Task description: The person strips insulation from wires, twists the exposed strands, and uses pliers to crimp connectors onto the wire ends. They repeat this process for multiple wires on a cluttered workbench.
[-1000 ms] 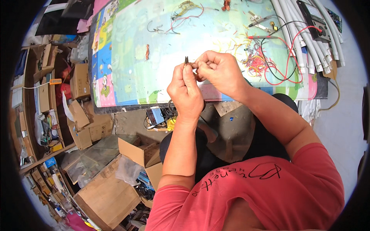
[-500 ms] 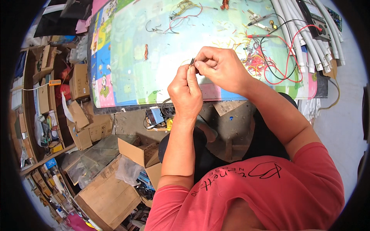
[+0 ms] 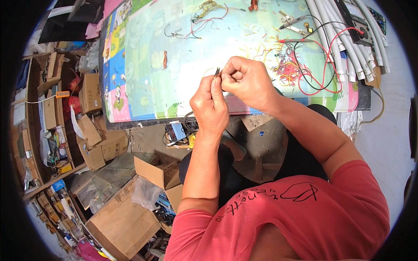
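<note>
Item 1: left hand [image 3: 210, 104], raised over the near edge of the bench [image 3: 183, 61]. I see its fingers [image 3: 216, 85] pinched shut on a small dark component [image 3: 217, 71], which sticks up just above the fingertips.

Item 2: right hand [image 3: 246, 82], touching the left hand, its fingers curled closed and meeting the same small dark component from the right side; what exactly it grips there I cannot tell.

Item 3: bench cover, a pale green mat with a coloured picture border.

Item 4: tangle of red and yellow wire offcuts [image 3: 289, 67], on the mat just beyond and right of the fingers.

Item 5: red and black test leads [image 3: 324, 65], looping further right.

Item 6: white corrugated hoses [image 3: 337, 39], well right of the fingers.

Item 7: cardboard boxes [image 3: 126, 217], on the floor, below and left of the fingers.
</note>
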`<state>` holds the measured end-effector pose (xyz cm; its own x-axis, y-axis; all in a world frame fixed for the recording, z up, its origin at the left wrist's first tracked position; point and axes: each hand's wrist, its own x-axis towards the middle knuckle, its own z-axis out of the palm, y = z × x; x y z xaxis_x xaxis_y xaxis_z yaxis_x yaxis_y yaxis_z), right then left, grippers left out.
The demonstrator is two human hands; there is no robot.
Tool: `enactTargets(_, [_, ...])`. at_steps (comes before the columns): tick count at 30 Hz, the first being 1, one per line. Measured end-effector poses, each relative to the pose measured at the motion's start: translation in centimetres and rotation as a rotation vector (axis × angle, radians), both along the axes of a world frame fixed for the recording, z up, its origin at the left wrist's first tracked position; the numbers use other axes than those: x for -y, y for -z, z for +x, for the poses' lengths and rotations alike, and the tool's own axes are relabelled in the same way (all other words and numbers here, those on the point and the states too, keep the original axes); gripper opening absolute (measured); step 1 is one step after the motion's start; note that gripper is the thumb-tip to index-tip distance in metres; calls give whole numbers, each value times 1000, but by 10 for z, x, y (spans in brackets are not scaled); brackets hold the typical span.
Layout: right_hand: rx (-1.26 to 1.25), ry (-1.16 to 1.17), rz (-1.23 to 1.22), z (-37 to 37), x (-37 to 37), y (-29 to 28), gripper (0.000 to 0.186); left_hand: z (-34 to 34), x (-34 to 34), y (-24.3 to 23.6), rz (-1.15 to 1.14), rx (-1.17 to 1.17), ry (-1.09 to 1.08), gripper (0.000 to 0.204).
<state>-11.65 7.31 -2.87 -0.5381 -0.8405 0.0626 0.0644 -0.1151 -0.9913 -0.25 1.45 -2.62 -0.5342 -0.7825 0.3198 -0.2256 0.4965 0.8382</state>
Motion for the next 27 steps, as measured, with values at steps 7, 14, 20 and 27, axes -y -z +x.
enactTargets(7, [-41, 82, -28, 5, 2, -1, 14, 2, 0, 2, 170, -39, -5, 17])
enactTargets(14, [-55, 84, -100, 4, 4, 5, 12, -3, 2, -2, 248, -139, 18, 24])
enactTargets(20, [-121, -81, -60, -8, 0, -1, 12, 1, 6, -2, 276, -138, 33, 25])
enactTargets(27, [-150, -119, 14, -14, 0, 0, 11, 1, 5, 3, 147, -34, 19, 22])
